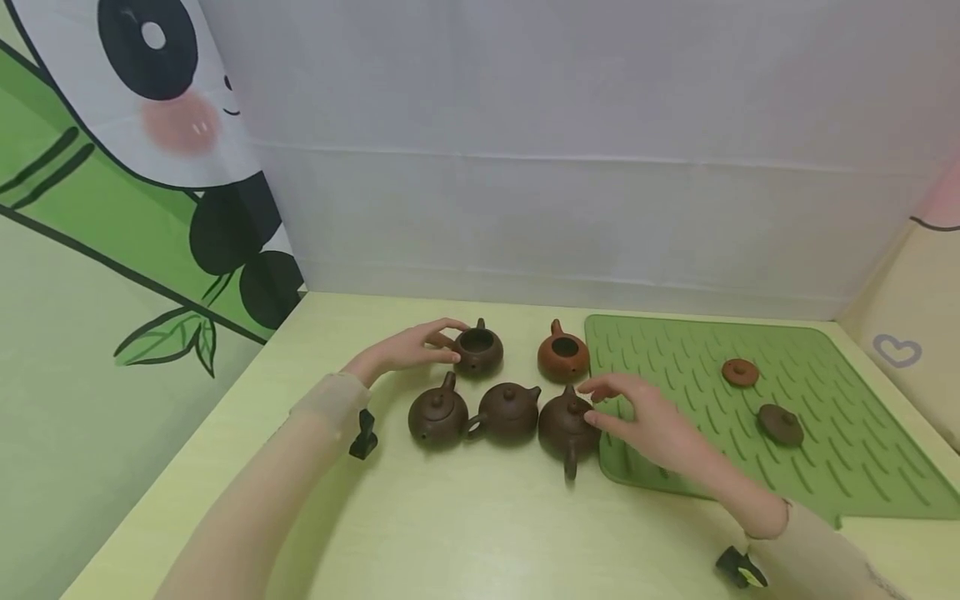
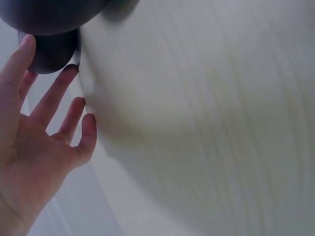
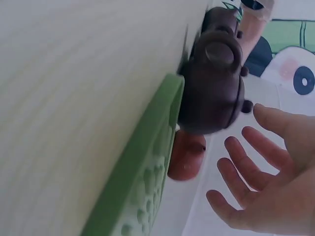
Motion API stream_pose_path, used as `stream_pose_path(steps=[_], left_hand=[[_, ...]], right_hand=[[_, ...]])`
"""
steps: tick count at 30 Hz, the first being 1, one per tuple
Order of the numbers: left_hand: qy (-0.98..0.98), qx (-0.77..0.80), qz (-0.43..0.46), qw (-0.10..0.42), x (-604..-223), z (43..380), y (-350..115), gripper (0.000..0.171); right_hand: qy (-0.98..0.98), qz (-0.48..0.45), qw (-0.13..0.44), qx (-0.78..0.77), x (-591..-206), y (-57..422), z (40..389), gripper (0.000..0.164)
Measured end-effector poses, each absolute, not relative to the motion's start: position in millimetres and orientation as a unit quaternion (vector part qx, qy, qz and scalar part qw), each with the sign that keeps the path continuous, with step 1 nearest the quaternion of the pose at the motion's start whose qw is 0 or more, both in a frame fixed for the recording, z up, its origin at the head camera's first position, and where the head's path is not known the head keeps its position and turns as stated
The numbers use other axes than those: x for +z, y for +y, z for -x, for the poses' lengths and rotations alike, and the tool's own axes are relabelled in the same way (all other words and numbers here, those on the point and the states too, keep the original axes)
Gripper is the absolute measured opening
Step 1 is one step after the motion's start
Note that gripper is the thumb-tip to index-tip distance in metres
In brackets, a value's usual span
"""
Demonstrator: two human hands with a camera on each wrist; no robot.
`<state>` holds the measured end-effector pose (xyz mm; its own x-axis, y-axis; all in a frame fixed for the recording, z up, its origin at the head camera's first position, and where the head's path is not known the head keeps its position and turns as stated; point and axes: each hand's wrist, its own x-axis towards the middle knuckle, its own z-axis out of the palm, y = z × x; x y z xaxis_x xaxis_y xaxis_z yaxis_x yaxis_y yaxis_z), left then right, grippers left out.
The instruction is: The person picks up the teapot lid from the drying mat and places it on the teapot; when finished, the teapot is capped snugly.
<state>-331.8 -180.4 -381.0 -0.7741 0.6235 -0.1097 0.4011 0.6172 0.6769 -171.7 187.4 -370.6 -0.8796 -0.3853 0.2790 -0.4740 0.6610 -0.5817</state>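
My left hand (image 1: 411, 348) reaches to a dark brown teapot (image 1: 480, 353) without a lid at the back left. Its thumb and index finger are at the pot's left side, and the other fingers spread loosely in the left wrist view. My right hand (image 1: 651, 419) hovers by a lidded dark teapot (image 1: 567, 429) at the front right, fingers apart. The right thumb tip is close to the lid knob (image 3: 247, 106). Two more lidded dark teapots, one at the left (image 1: 438, 417) and a middle teapot (image 1: 509, 414), complete the front row.
A reddish-brown teapot (image 1: 564, 357) without a lid stands behind the front row. On the green ridged mat (image 1: 675, 350) at the right lie a reddish lid (image 1: 740, 372) and a dark lid (image 1: 780, 425). A white cloth wall (image 1: 570, 225) rises behind the table.
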Motion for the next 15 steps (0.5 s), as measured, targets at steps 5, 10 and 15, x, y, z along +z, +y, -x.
stream_pose_path(steps=[5,10,15], left_hand=[[0.883,0.328,-0.289,0.172,-380,331,-181,0.059],[0.882,0.329,-0.292,0.173,-380,331,-181,0.058],[0.880,0.330,-0.293,0.175,-380,331,-181,0.058]], right_hand=[[-0.913,-0.231,0.077,0.327,-364,212,173,0.038],[-0.918,-0.219,0.084,0.319,-363,239,171,0.041],[-0.931,-0.198,0.104,0.288,-363,267,167,0.045]])
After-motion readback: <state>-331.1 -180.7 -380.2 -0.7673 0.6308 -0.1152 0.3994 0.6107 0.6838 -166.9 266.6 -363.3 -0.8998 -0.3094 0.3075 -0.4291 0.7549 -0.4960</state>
